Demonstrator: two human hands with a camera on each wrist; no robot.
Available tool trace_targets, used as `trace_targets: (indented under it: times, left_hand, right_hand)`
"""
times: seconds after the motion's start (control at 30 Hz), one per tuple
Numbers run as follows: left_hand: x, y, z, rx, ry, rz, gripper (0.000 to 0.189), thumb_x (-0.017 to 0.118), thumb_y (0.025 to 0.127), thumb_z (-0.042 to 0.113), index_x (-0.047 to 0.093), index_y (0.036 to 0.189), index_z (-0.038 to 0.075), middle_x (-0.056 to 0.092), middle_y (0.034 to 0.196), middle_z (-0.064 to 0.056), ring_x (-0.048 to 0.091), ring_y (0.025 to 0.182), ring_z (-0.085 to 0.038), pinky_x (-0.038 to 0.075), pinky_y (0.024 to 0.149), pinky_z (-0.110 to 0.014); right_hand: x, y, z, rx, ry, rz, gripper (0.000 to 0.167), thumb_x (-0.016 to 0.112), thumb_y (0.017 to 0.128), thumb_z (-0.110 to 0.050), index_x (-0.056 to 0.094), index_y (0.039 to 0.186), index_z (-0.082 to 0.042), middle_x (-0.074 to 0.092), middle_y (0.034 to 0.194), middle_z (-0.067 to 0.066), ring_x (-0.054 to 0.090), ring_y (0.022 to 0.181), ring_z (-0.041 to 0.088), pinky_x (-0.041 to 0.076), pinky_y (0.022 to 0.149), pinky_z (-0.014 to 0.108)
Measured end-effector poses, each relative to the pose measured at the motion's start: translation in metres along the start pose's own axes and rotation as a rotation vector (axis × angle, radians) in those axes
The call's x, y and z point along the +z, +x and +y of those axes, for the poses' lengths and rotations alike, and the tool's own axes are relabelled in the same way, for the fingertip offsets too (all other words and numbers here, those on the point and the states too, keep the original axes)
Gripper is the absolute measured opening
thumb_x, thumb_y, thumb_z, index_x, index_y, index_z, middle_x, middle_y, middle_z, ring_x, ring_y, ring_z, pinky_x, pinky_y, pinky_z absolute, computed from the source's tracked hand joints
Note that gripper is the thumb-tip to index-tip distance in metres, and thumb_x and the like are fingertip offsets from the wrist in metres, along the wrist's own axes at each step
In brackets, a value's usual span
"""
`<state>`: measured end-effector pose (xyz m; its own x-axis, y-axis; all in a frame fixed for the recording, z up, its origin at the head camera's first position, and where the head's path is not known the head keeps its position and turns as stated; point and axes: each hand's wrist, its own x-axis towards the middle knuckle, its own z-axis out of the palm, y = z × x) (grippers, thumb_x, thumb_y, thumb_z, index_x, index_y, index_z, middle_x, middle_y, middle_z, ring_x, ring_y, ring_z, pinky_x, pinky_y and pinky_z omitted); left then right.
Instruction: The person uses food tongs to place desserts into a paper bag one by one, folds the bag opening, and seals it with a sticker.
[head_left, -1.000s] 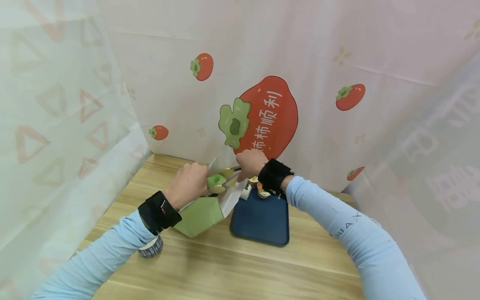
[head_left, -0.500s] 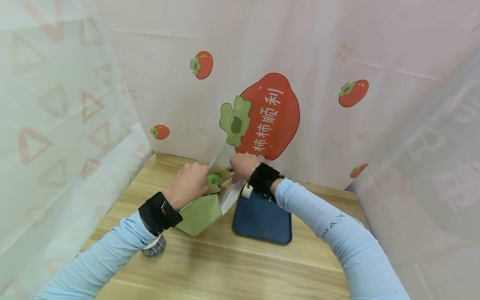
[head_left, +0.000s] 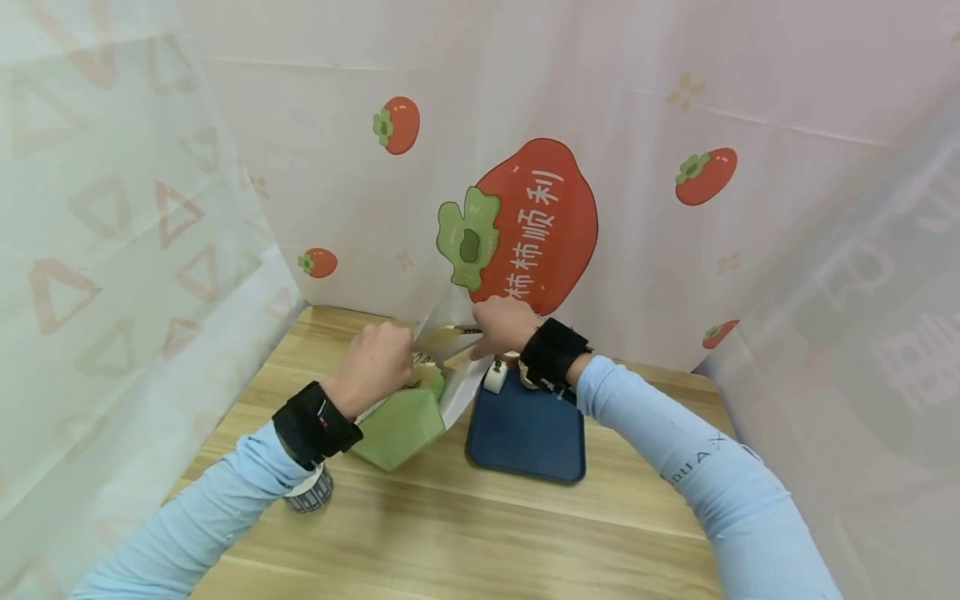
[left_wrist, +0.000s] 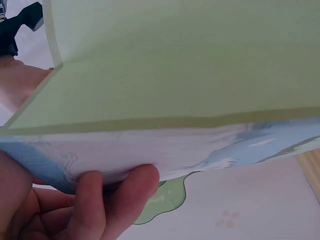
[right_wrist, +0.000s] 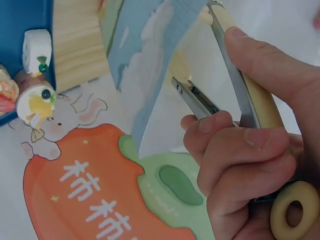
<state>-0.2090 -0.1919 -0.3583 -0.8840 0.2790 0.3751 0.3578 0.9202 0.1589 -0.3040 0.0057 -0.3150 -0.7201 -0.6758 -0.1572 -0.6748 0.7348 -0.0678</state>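
Observation:
My left hand [head_left: 375, 362] grips the edge of a light green paper box [head_left: 401, 429], tilted on the table. In the left wrist view, fingers [left_wrist: 140, 182] press against its printed blue-and-white outer face below the green inner wall [left_wrist: 165, 95]. Over the box's far side, my right hand [head_left: 506, 323] holds metal tongs [right_wrist: 262, 107] with cream grips and a ring at the end. Their arms stand apart, and one tip passes behind the box's printed flap [right_wrist: 150, 55]. A green doughnut [head_left: 431, 381] lies inside the box, below the tongs, partly hidden by my left hand.
A dark blue tray [head_left: 525, 433] sits right of the box. At its far edge are a white cake roll [right_wrist: 37, 50], a fruit-topped cupcake [right_wrist: 37, 105] and another small pastry [right_wrist: 7, 92]. A round patterned object [head_left: 311, 492] stands by my left forearm. A persimmon-print curtain [head_left: 637, 100] closes the back.
The right hand dipped left toward the box, then drew back up and right. The green doughnut sits lower in the box, now apart from the tongs. The left hand stayed at the box.

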Motion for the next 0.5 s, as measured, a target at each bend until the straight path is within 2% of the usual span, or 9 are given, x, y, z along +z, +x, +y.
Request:
trace_targets:
  times: [0.1,0.3,0.4,0.5]
  left_hand:
    - [-0.002,0.0,0.001,-0.025,-0.012,-0.028,0.025,0.066,0.075,-0.007,0.051,0.06,0.006,0.045,0.058,-0.002,0.042,0.051,-0.016,0.044,0.045,-0.035]
    - [-0.003,0.0,0.001,-0.057,-0.019,-0.042,0.017,0.073,0.076,-0.002,0.059,0.066,0.002,0.051,0.059,-0.005,0.049,0.052,-0.019,0.049,0.047,-0.039]
    - [-0.004,0.0,0.001,-0.063,-0.019,-0.04,0.017,0.076,0.074,0.0,0.061,0.067,0.002,0.051,0.059,-0.004,0.049,0.052,-0.019,0.049,0.048,-0.041]
    - [-0.004,-0.001,0.001,-0.053,-0.012,-0.024,0.017,0.072,0.074,-0.002,0.058,0.065,0.003,0.05,0.059,-0.004,0.047,0.051,-0.019,0.048,0.047,-0.041]
  right_hand:
    - [-0.008,-0.011,0.004,0.006,0.044,0.025,0.036,0.086,0.081,-0.032,0.071,0.102,-0.006,0.061,0.078,0.003,0.052,0.068,0.018,0.041,0.057,0.031]
    - [-0.02,-0.038,0.016,0.004,0.134,0.069,0.029,0.087,0.079,-0.032,0.073,0.09,-0.009,0.06,0.068,0.0,0.051,0.06,0.017,0.037,0.053,0.028]
    - [-0.023,-0.054,0.022,-0.041,0.171,0.127,0.039,0.089,0.079,-0.032,0.073,0.106,-0.009,0.067,0.081,0.0,0.059,0.07,0.018,0.045,0.061,0.031]
    - [-0.026,-0.072,0.028,-0.08,0.208,0.204,0.058,0.089,0.078,-0.029,0.066,0.127,-0.008,0.07,0.105,0.004,0.063,0.089,0.022,0.052,0.076,0.038]
